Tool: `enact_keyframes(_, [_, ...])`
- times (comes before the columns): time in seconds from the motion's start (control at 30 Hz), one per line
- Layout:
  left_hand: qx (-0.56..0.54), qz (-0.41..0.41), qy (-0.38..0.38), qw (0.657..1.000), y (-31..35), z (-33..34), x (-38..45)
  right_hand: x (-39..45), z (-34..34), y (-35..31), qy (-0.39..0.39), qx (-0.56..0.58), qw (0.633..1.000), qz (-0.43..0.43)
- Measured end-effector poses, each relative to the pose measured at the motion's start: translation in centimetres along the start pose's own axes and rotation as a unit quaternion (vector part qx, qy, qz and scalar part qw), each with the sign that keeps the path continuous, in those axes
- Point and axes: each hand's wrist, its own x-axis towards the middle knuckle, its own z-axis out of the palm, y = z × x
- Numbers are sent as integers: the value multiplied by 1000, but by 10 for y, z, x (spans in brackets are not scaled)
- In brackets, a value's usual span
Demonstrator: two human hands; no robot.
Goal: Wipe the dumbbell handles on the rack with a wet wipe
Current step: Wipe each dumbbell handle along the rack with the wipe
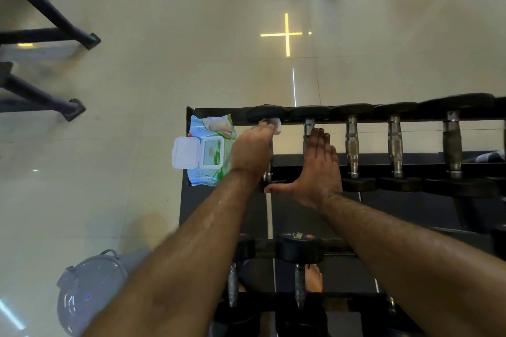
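White, limp wet wipe (277, 126), gripped by the left hand (253, 153) around the end dumbbell handle (269, 169) on the rack (410, 117), needs firm wraparound pressure; right hand (317, 169) flat, empty.

Two hands showing: left hand (253, 150), right hand (319, 169). One wet wipe (277, 126) peeking out at left hand's fingertips. One wipes pack (209, 149) lying at rack's left end, lid flipped open. One rack (364, 157) standing right of centre. Upper row showing at least five dumbbells, handles (351, 145) running near to far; right edge cutting off count. Lower near row showing two handles (299, 287). One grey bin (87, 293) sitting near left.
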Motion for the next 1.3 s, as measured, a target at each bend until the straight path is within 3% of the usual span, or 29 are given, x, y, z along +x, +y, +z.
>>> enact_keyframes(0.1, [63,60,-52,995,-8,15,-10,0,0,1,5,-2,1000,-7])
enact_keyframes(0.2, [52,136,-130,981,-13,-1,-39,-3,-2,1,-2,2,1000,-8])
enact_keyframes(0.27, [43,143,-196,969,-14,-16,-54,-4,-5,-2,-11,3,1000,-2])
enact_keyframes(0.33, [-6,43,-221,974,-16,-29,-56,-5,-12,-3,-34,1,999,2])
enact_keyframes(0.43, [-169,-155,-151,961,-14,-39,-49,-5,-31,7,-65,-17,997,-25])
enact_keyframes(0.5, [-324,-272,-96,901,-5,-36,-44,-4,-47,24,-37,-80,993,-77])
enact_keyframes(0.6, [-539,-425,-80,723,18,-21,-36,-1,-73,63,41,-152,976,-149])
enact_keyframes(0.67, [-620,-470,-77,623,32,-11,-31,4,-84,90,70,-163,969,-172])
enact_keyframes(0.87, [-732,-490,-2,473,70,10,-12,-3,-80,108,34,-121,973,-195])
enact_keyframes(0.9, [-728,-493,6,477,73,15,-11,-5,-79,106,33,-106,978,-178])
enact_keyframes(0.97, [-668,-499,13,553,80,27,-8,-4,-78,105,35,-78,987,-137])
enact_keyframes(1.03, [-544,-485,35,684,83,34,-4,1,-79,106,22,-68,992,-107])
enact_keyframes(1.1, [-382,-402,72,829,83,38,3,5,-76,110,9,-62,993,-104])
enact_keyframes(1.13, [-310,-348,81,881,83,39,9,7,-75,111,5,-58,993,-106])
enact_keyframes(1.2, [-219,-269,91,933,87,44,18,10,-71,114,1,-51,993,-111])
enact_keyframes(1.3, [-182,-218,92,954,98,60,19,10,-69,118,-3,-41,992,-120])
